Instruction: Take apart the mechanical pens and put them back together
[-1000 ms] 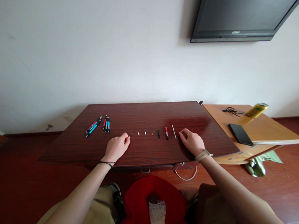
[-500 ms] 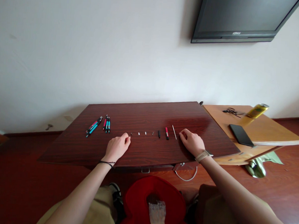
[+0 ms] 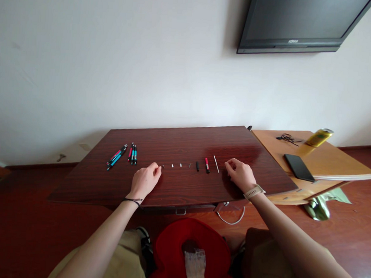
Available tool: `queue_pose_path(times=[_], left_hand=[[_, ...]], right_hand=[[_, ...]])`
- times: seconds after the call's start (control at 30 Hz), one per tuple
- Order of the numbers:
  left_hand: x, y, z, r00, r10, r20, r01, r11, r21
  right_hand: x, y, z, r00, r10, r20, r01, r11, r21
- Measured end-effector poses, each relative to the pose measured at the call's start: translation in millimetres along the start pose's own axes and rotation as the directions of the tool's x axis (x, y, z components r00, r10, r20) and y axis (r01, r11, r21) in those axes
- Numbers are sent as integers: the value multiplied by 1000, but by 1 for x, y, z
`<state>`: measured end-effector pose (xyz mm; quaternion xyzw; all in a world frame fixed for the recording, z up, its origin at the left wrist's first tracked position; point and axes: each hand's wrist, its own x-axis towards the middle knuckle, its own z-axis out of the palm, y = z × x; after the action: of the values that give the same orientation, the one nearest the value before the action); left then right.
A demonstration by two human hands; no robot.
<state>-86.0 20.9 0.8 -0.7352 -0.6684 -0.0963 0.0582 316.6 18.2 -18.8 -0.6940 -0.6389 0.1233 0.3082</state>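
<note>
My left hand [image 3: 145, 179] rests on the dark table, loosely fisted with nothing showing in it. Its fingertips are just beside a tiny dark part [image 3: 163, 166], which could be a spring or tip; I cannot tell. To the right runs a row of pen parts: two small white pieces [image 3: 172, 165], a thin small spring-like piece [image 3: 189, 165], a black grip [image 3: 197, 166], a pink and black barrel [image 3: 207, 165] and a white refill [image 3: 216, 164]. Right of the refill, apart from it, my right hand [image 3: 240, 175] lies with fingers curled in, and no object shows in them.
Two groups of pink, blue and black pens [image 3: 116, 157] lie on the table's left [image 3: 179, 140]. A lighter wooden cabinet [image 3: 336, 163] adjoins on the right, bearing a phone [image 3: 299, 167], a black cable [image 3: 287, 139] and a yellow can [image 3: 319, 137]. A red stool [image 3: 164, 250] stands below.
My left hand has shifted very slightly to the left and down. My right hand has drawn a little to the right, away from the refill. The pen parts have not moved.
</note>
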Motion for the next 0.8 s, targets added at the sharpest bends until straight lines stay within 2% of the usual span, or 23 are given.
queue_pose_path(times=[0.1, 0.43, 0.67, 0.8], left_hand=[[2, -1, -6, 999, -24, -29, 22, 999, -40], [8, -2, -12, 996, 2, -86, -21, 976, -216], [16, 16, -24, 996, -7, -88, -18, 959, -283], [17, 28, -29, 988, -7, -155, -49, 933, -357]], right_hand=[[2, -5, 1, 1000, -12, -26, 13, 999, 30], [5, -28, 3, 997, -48, -54, 57, 980, 188], [2, -41, 8, 996, -81, -44, 86, 987, 133], [3, -42, 16, 991, -121, -62, 127, 987, 96]])
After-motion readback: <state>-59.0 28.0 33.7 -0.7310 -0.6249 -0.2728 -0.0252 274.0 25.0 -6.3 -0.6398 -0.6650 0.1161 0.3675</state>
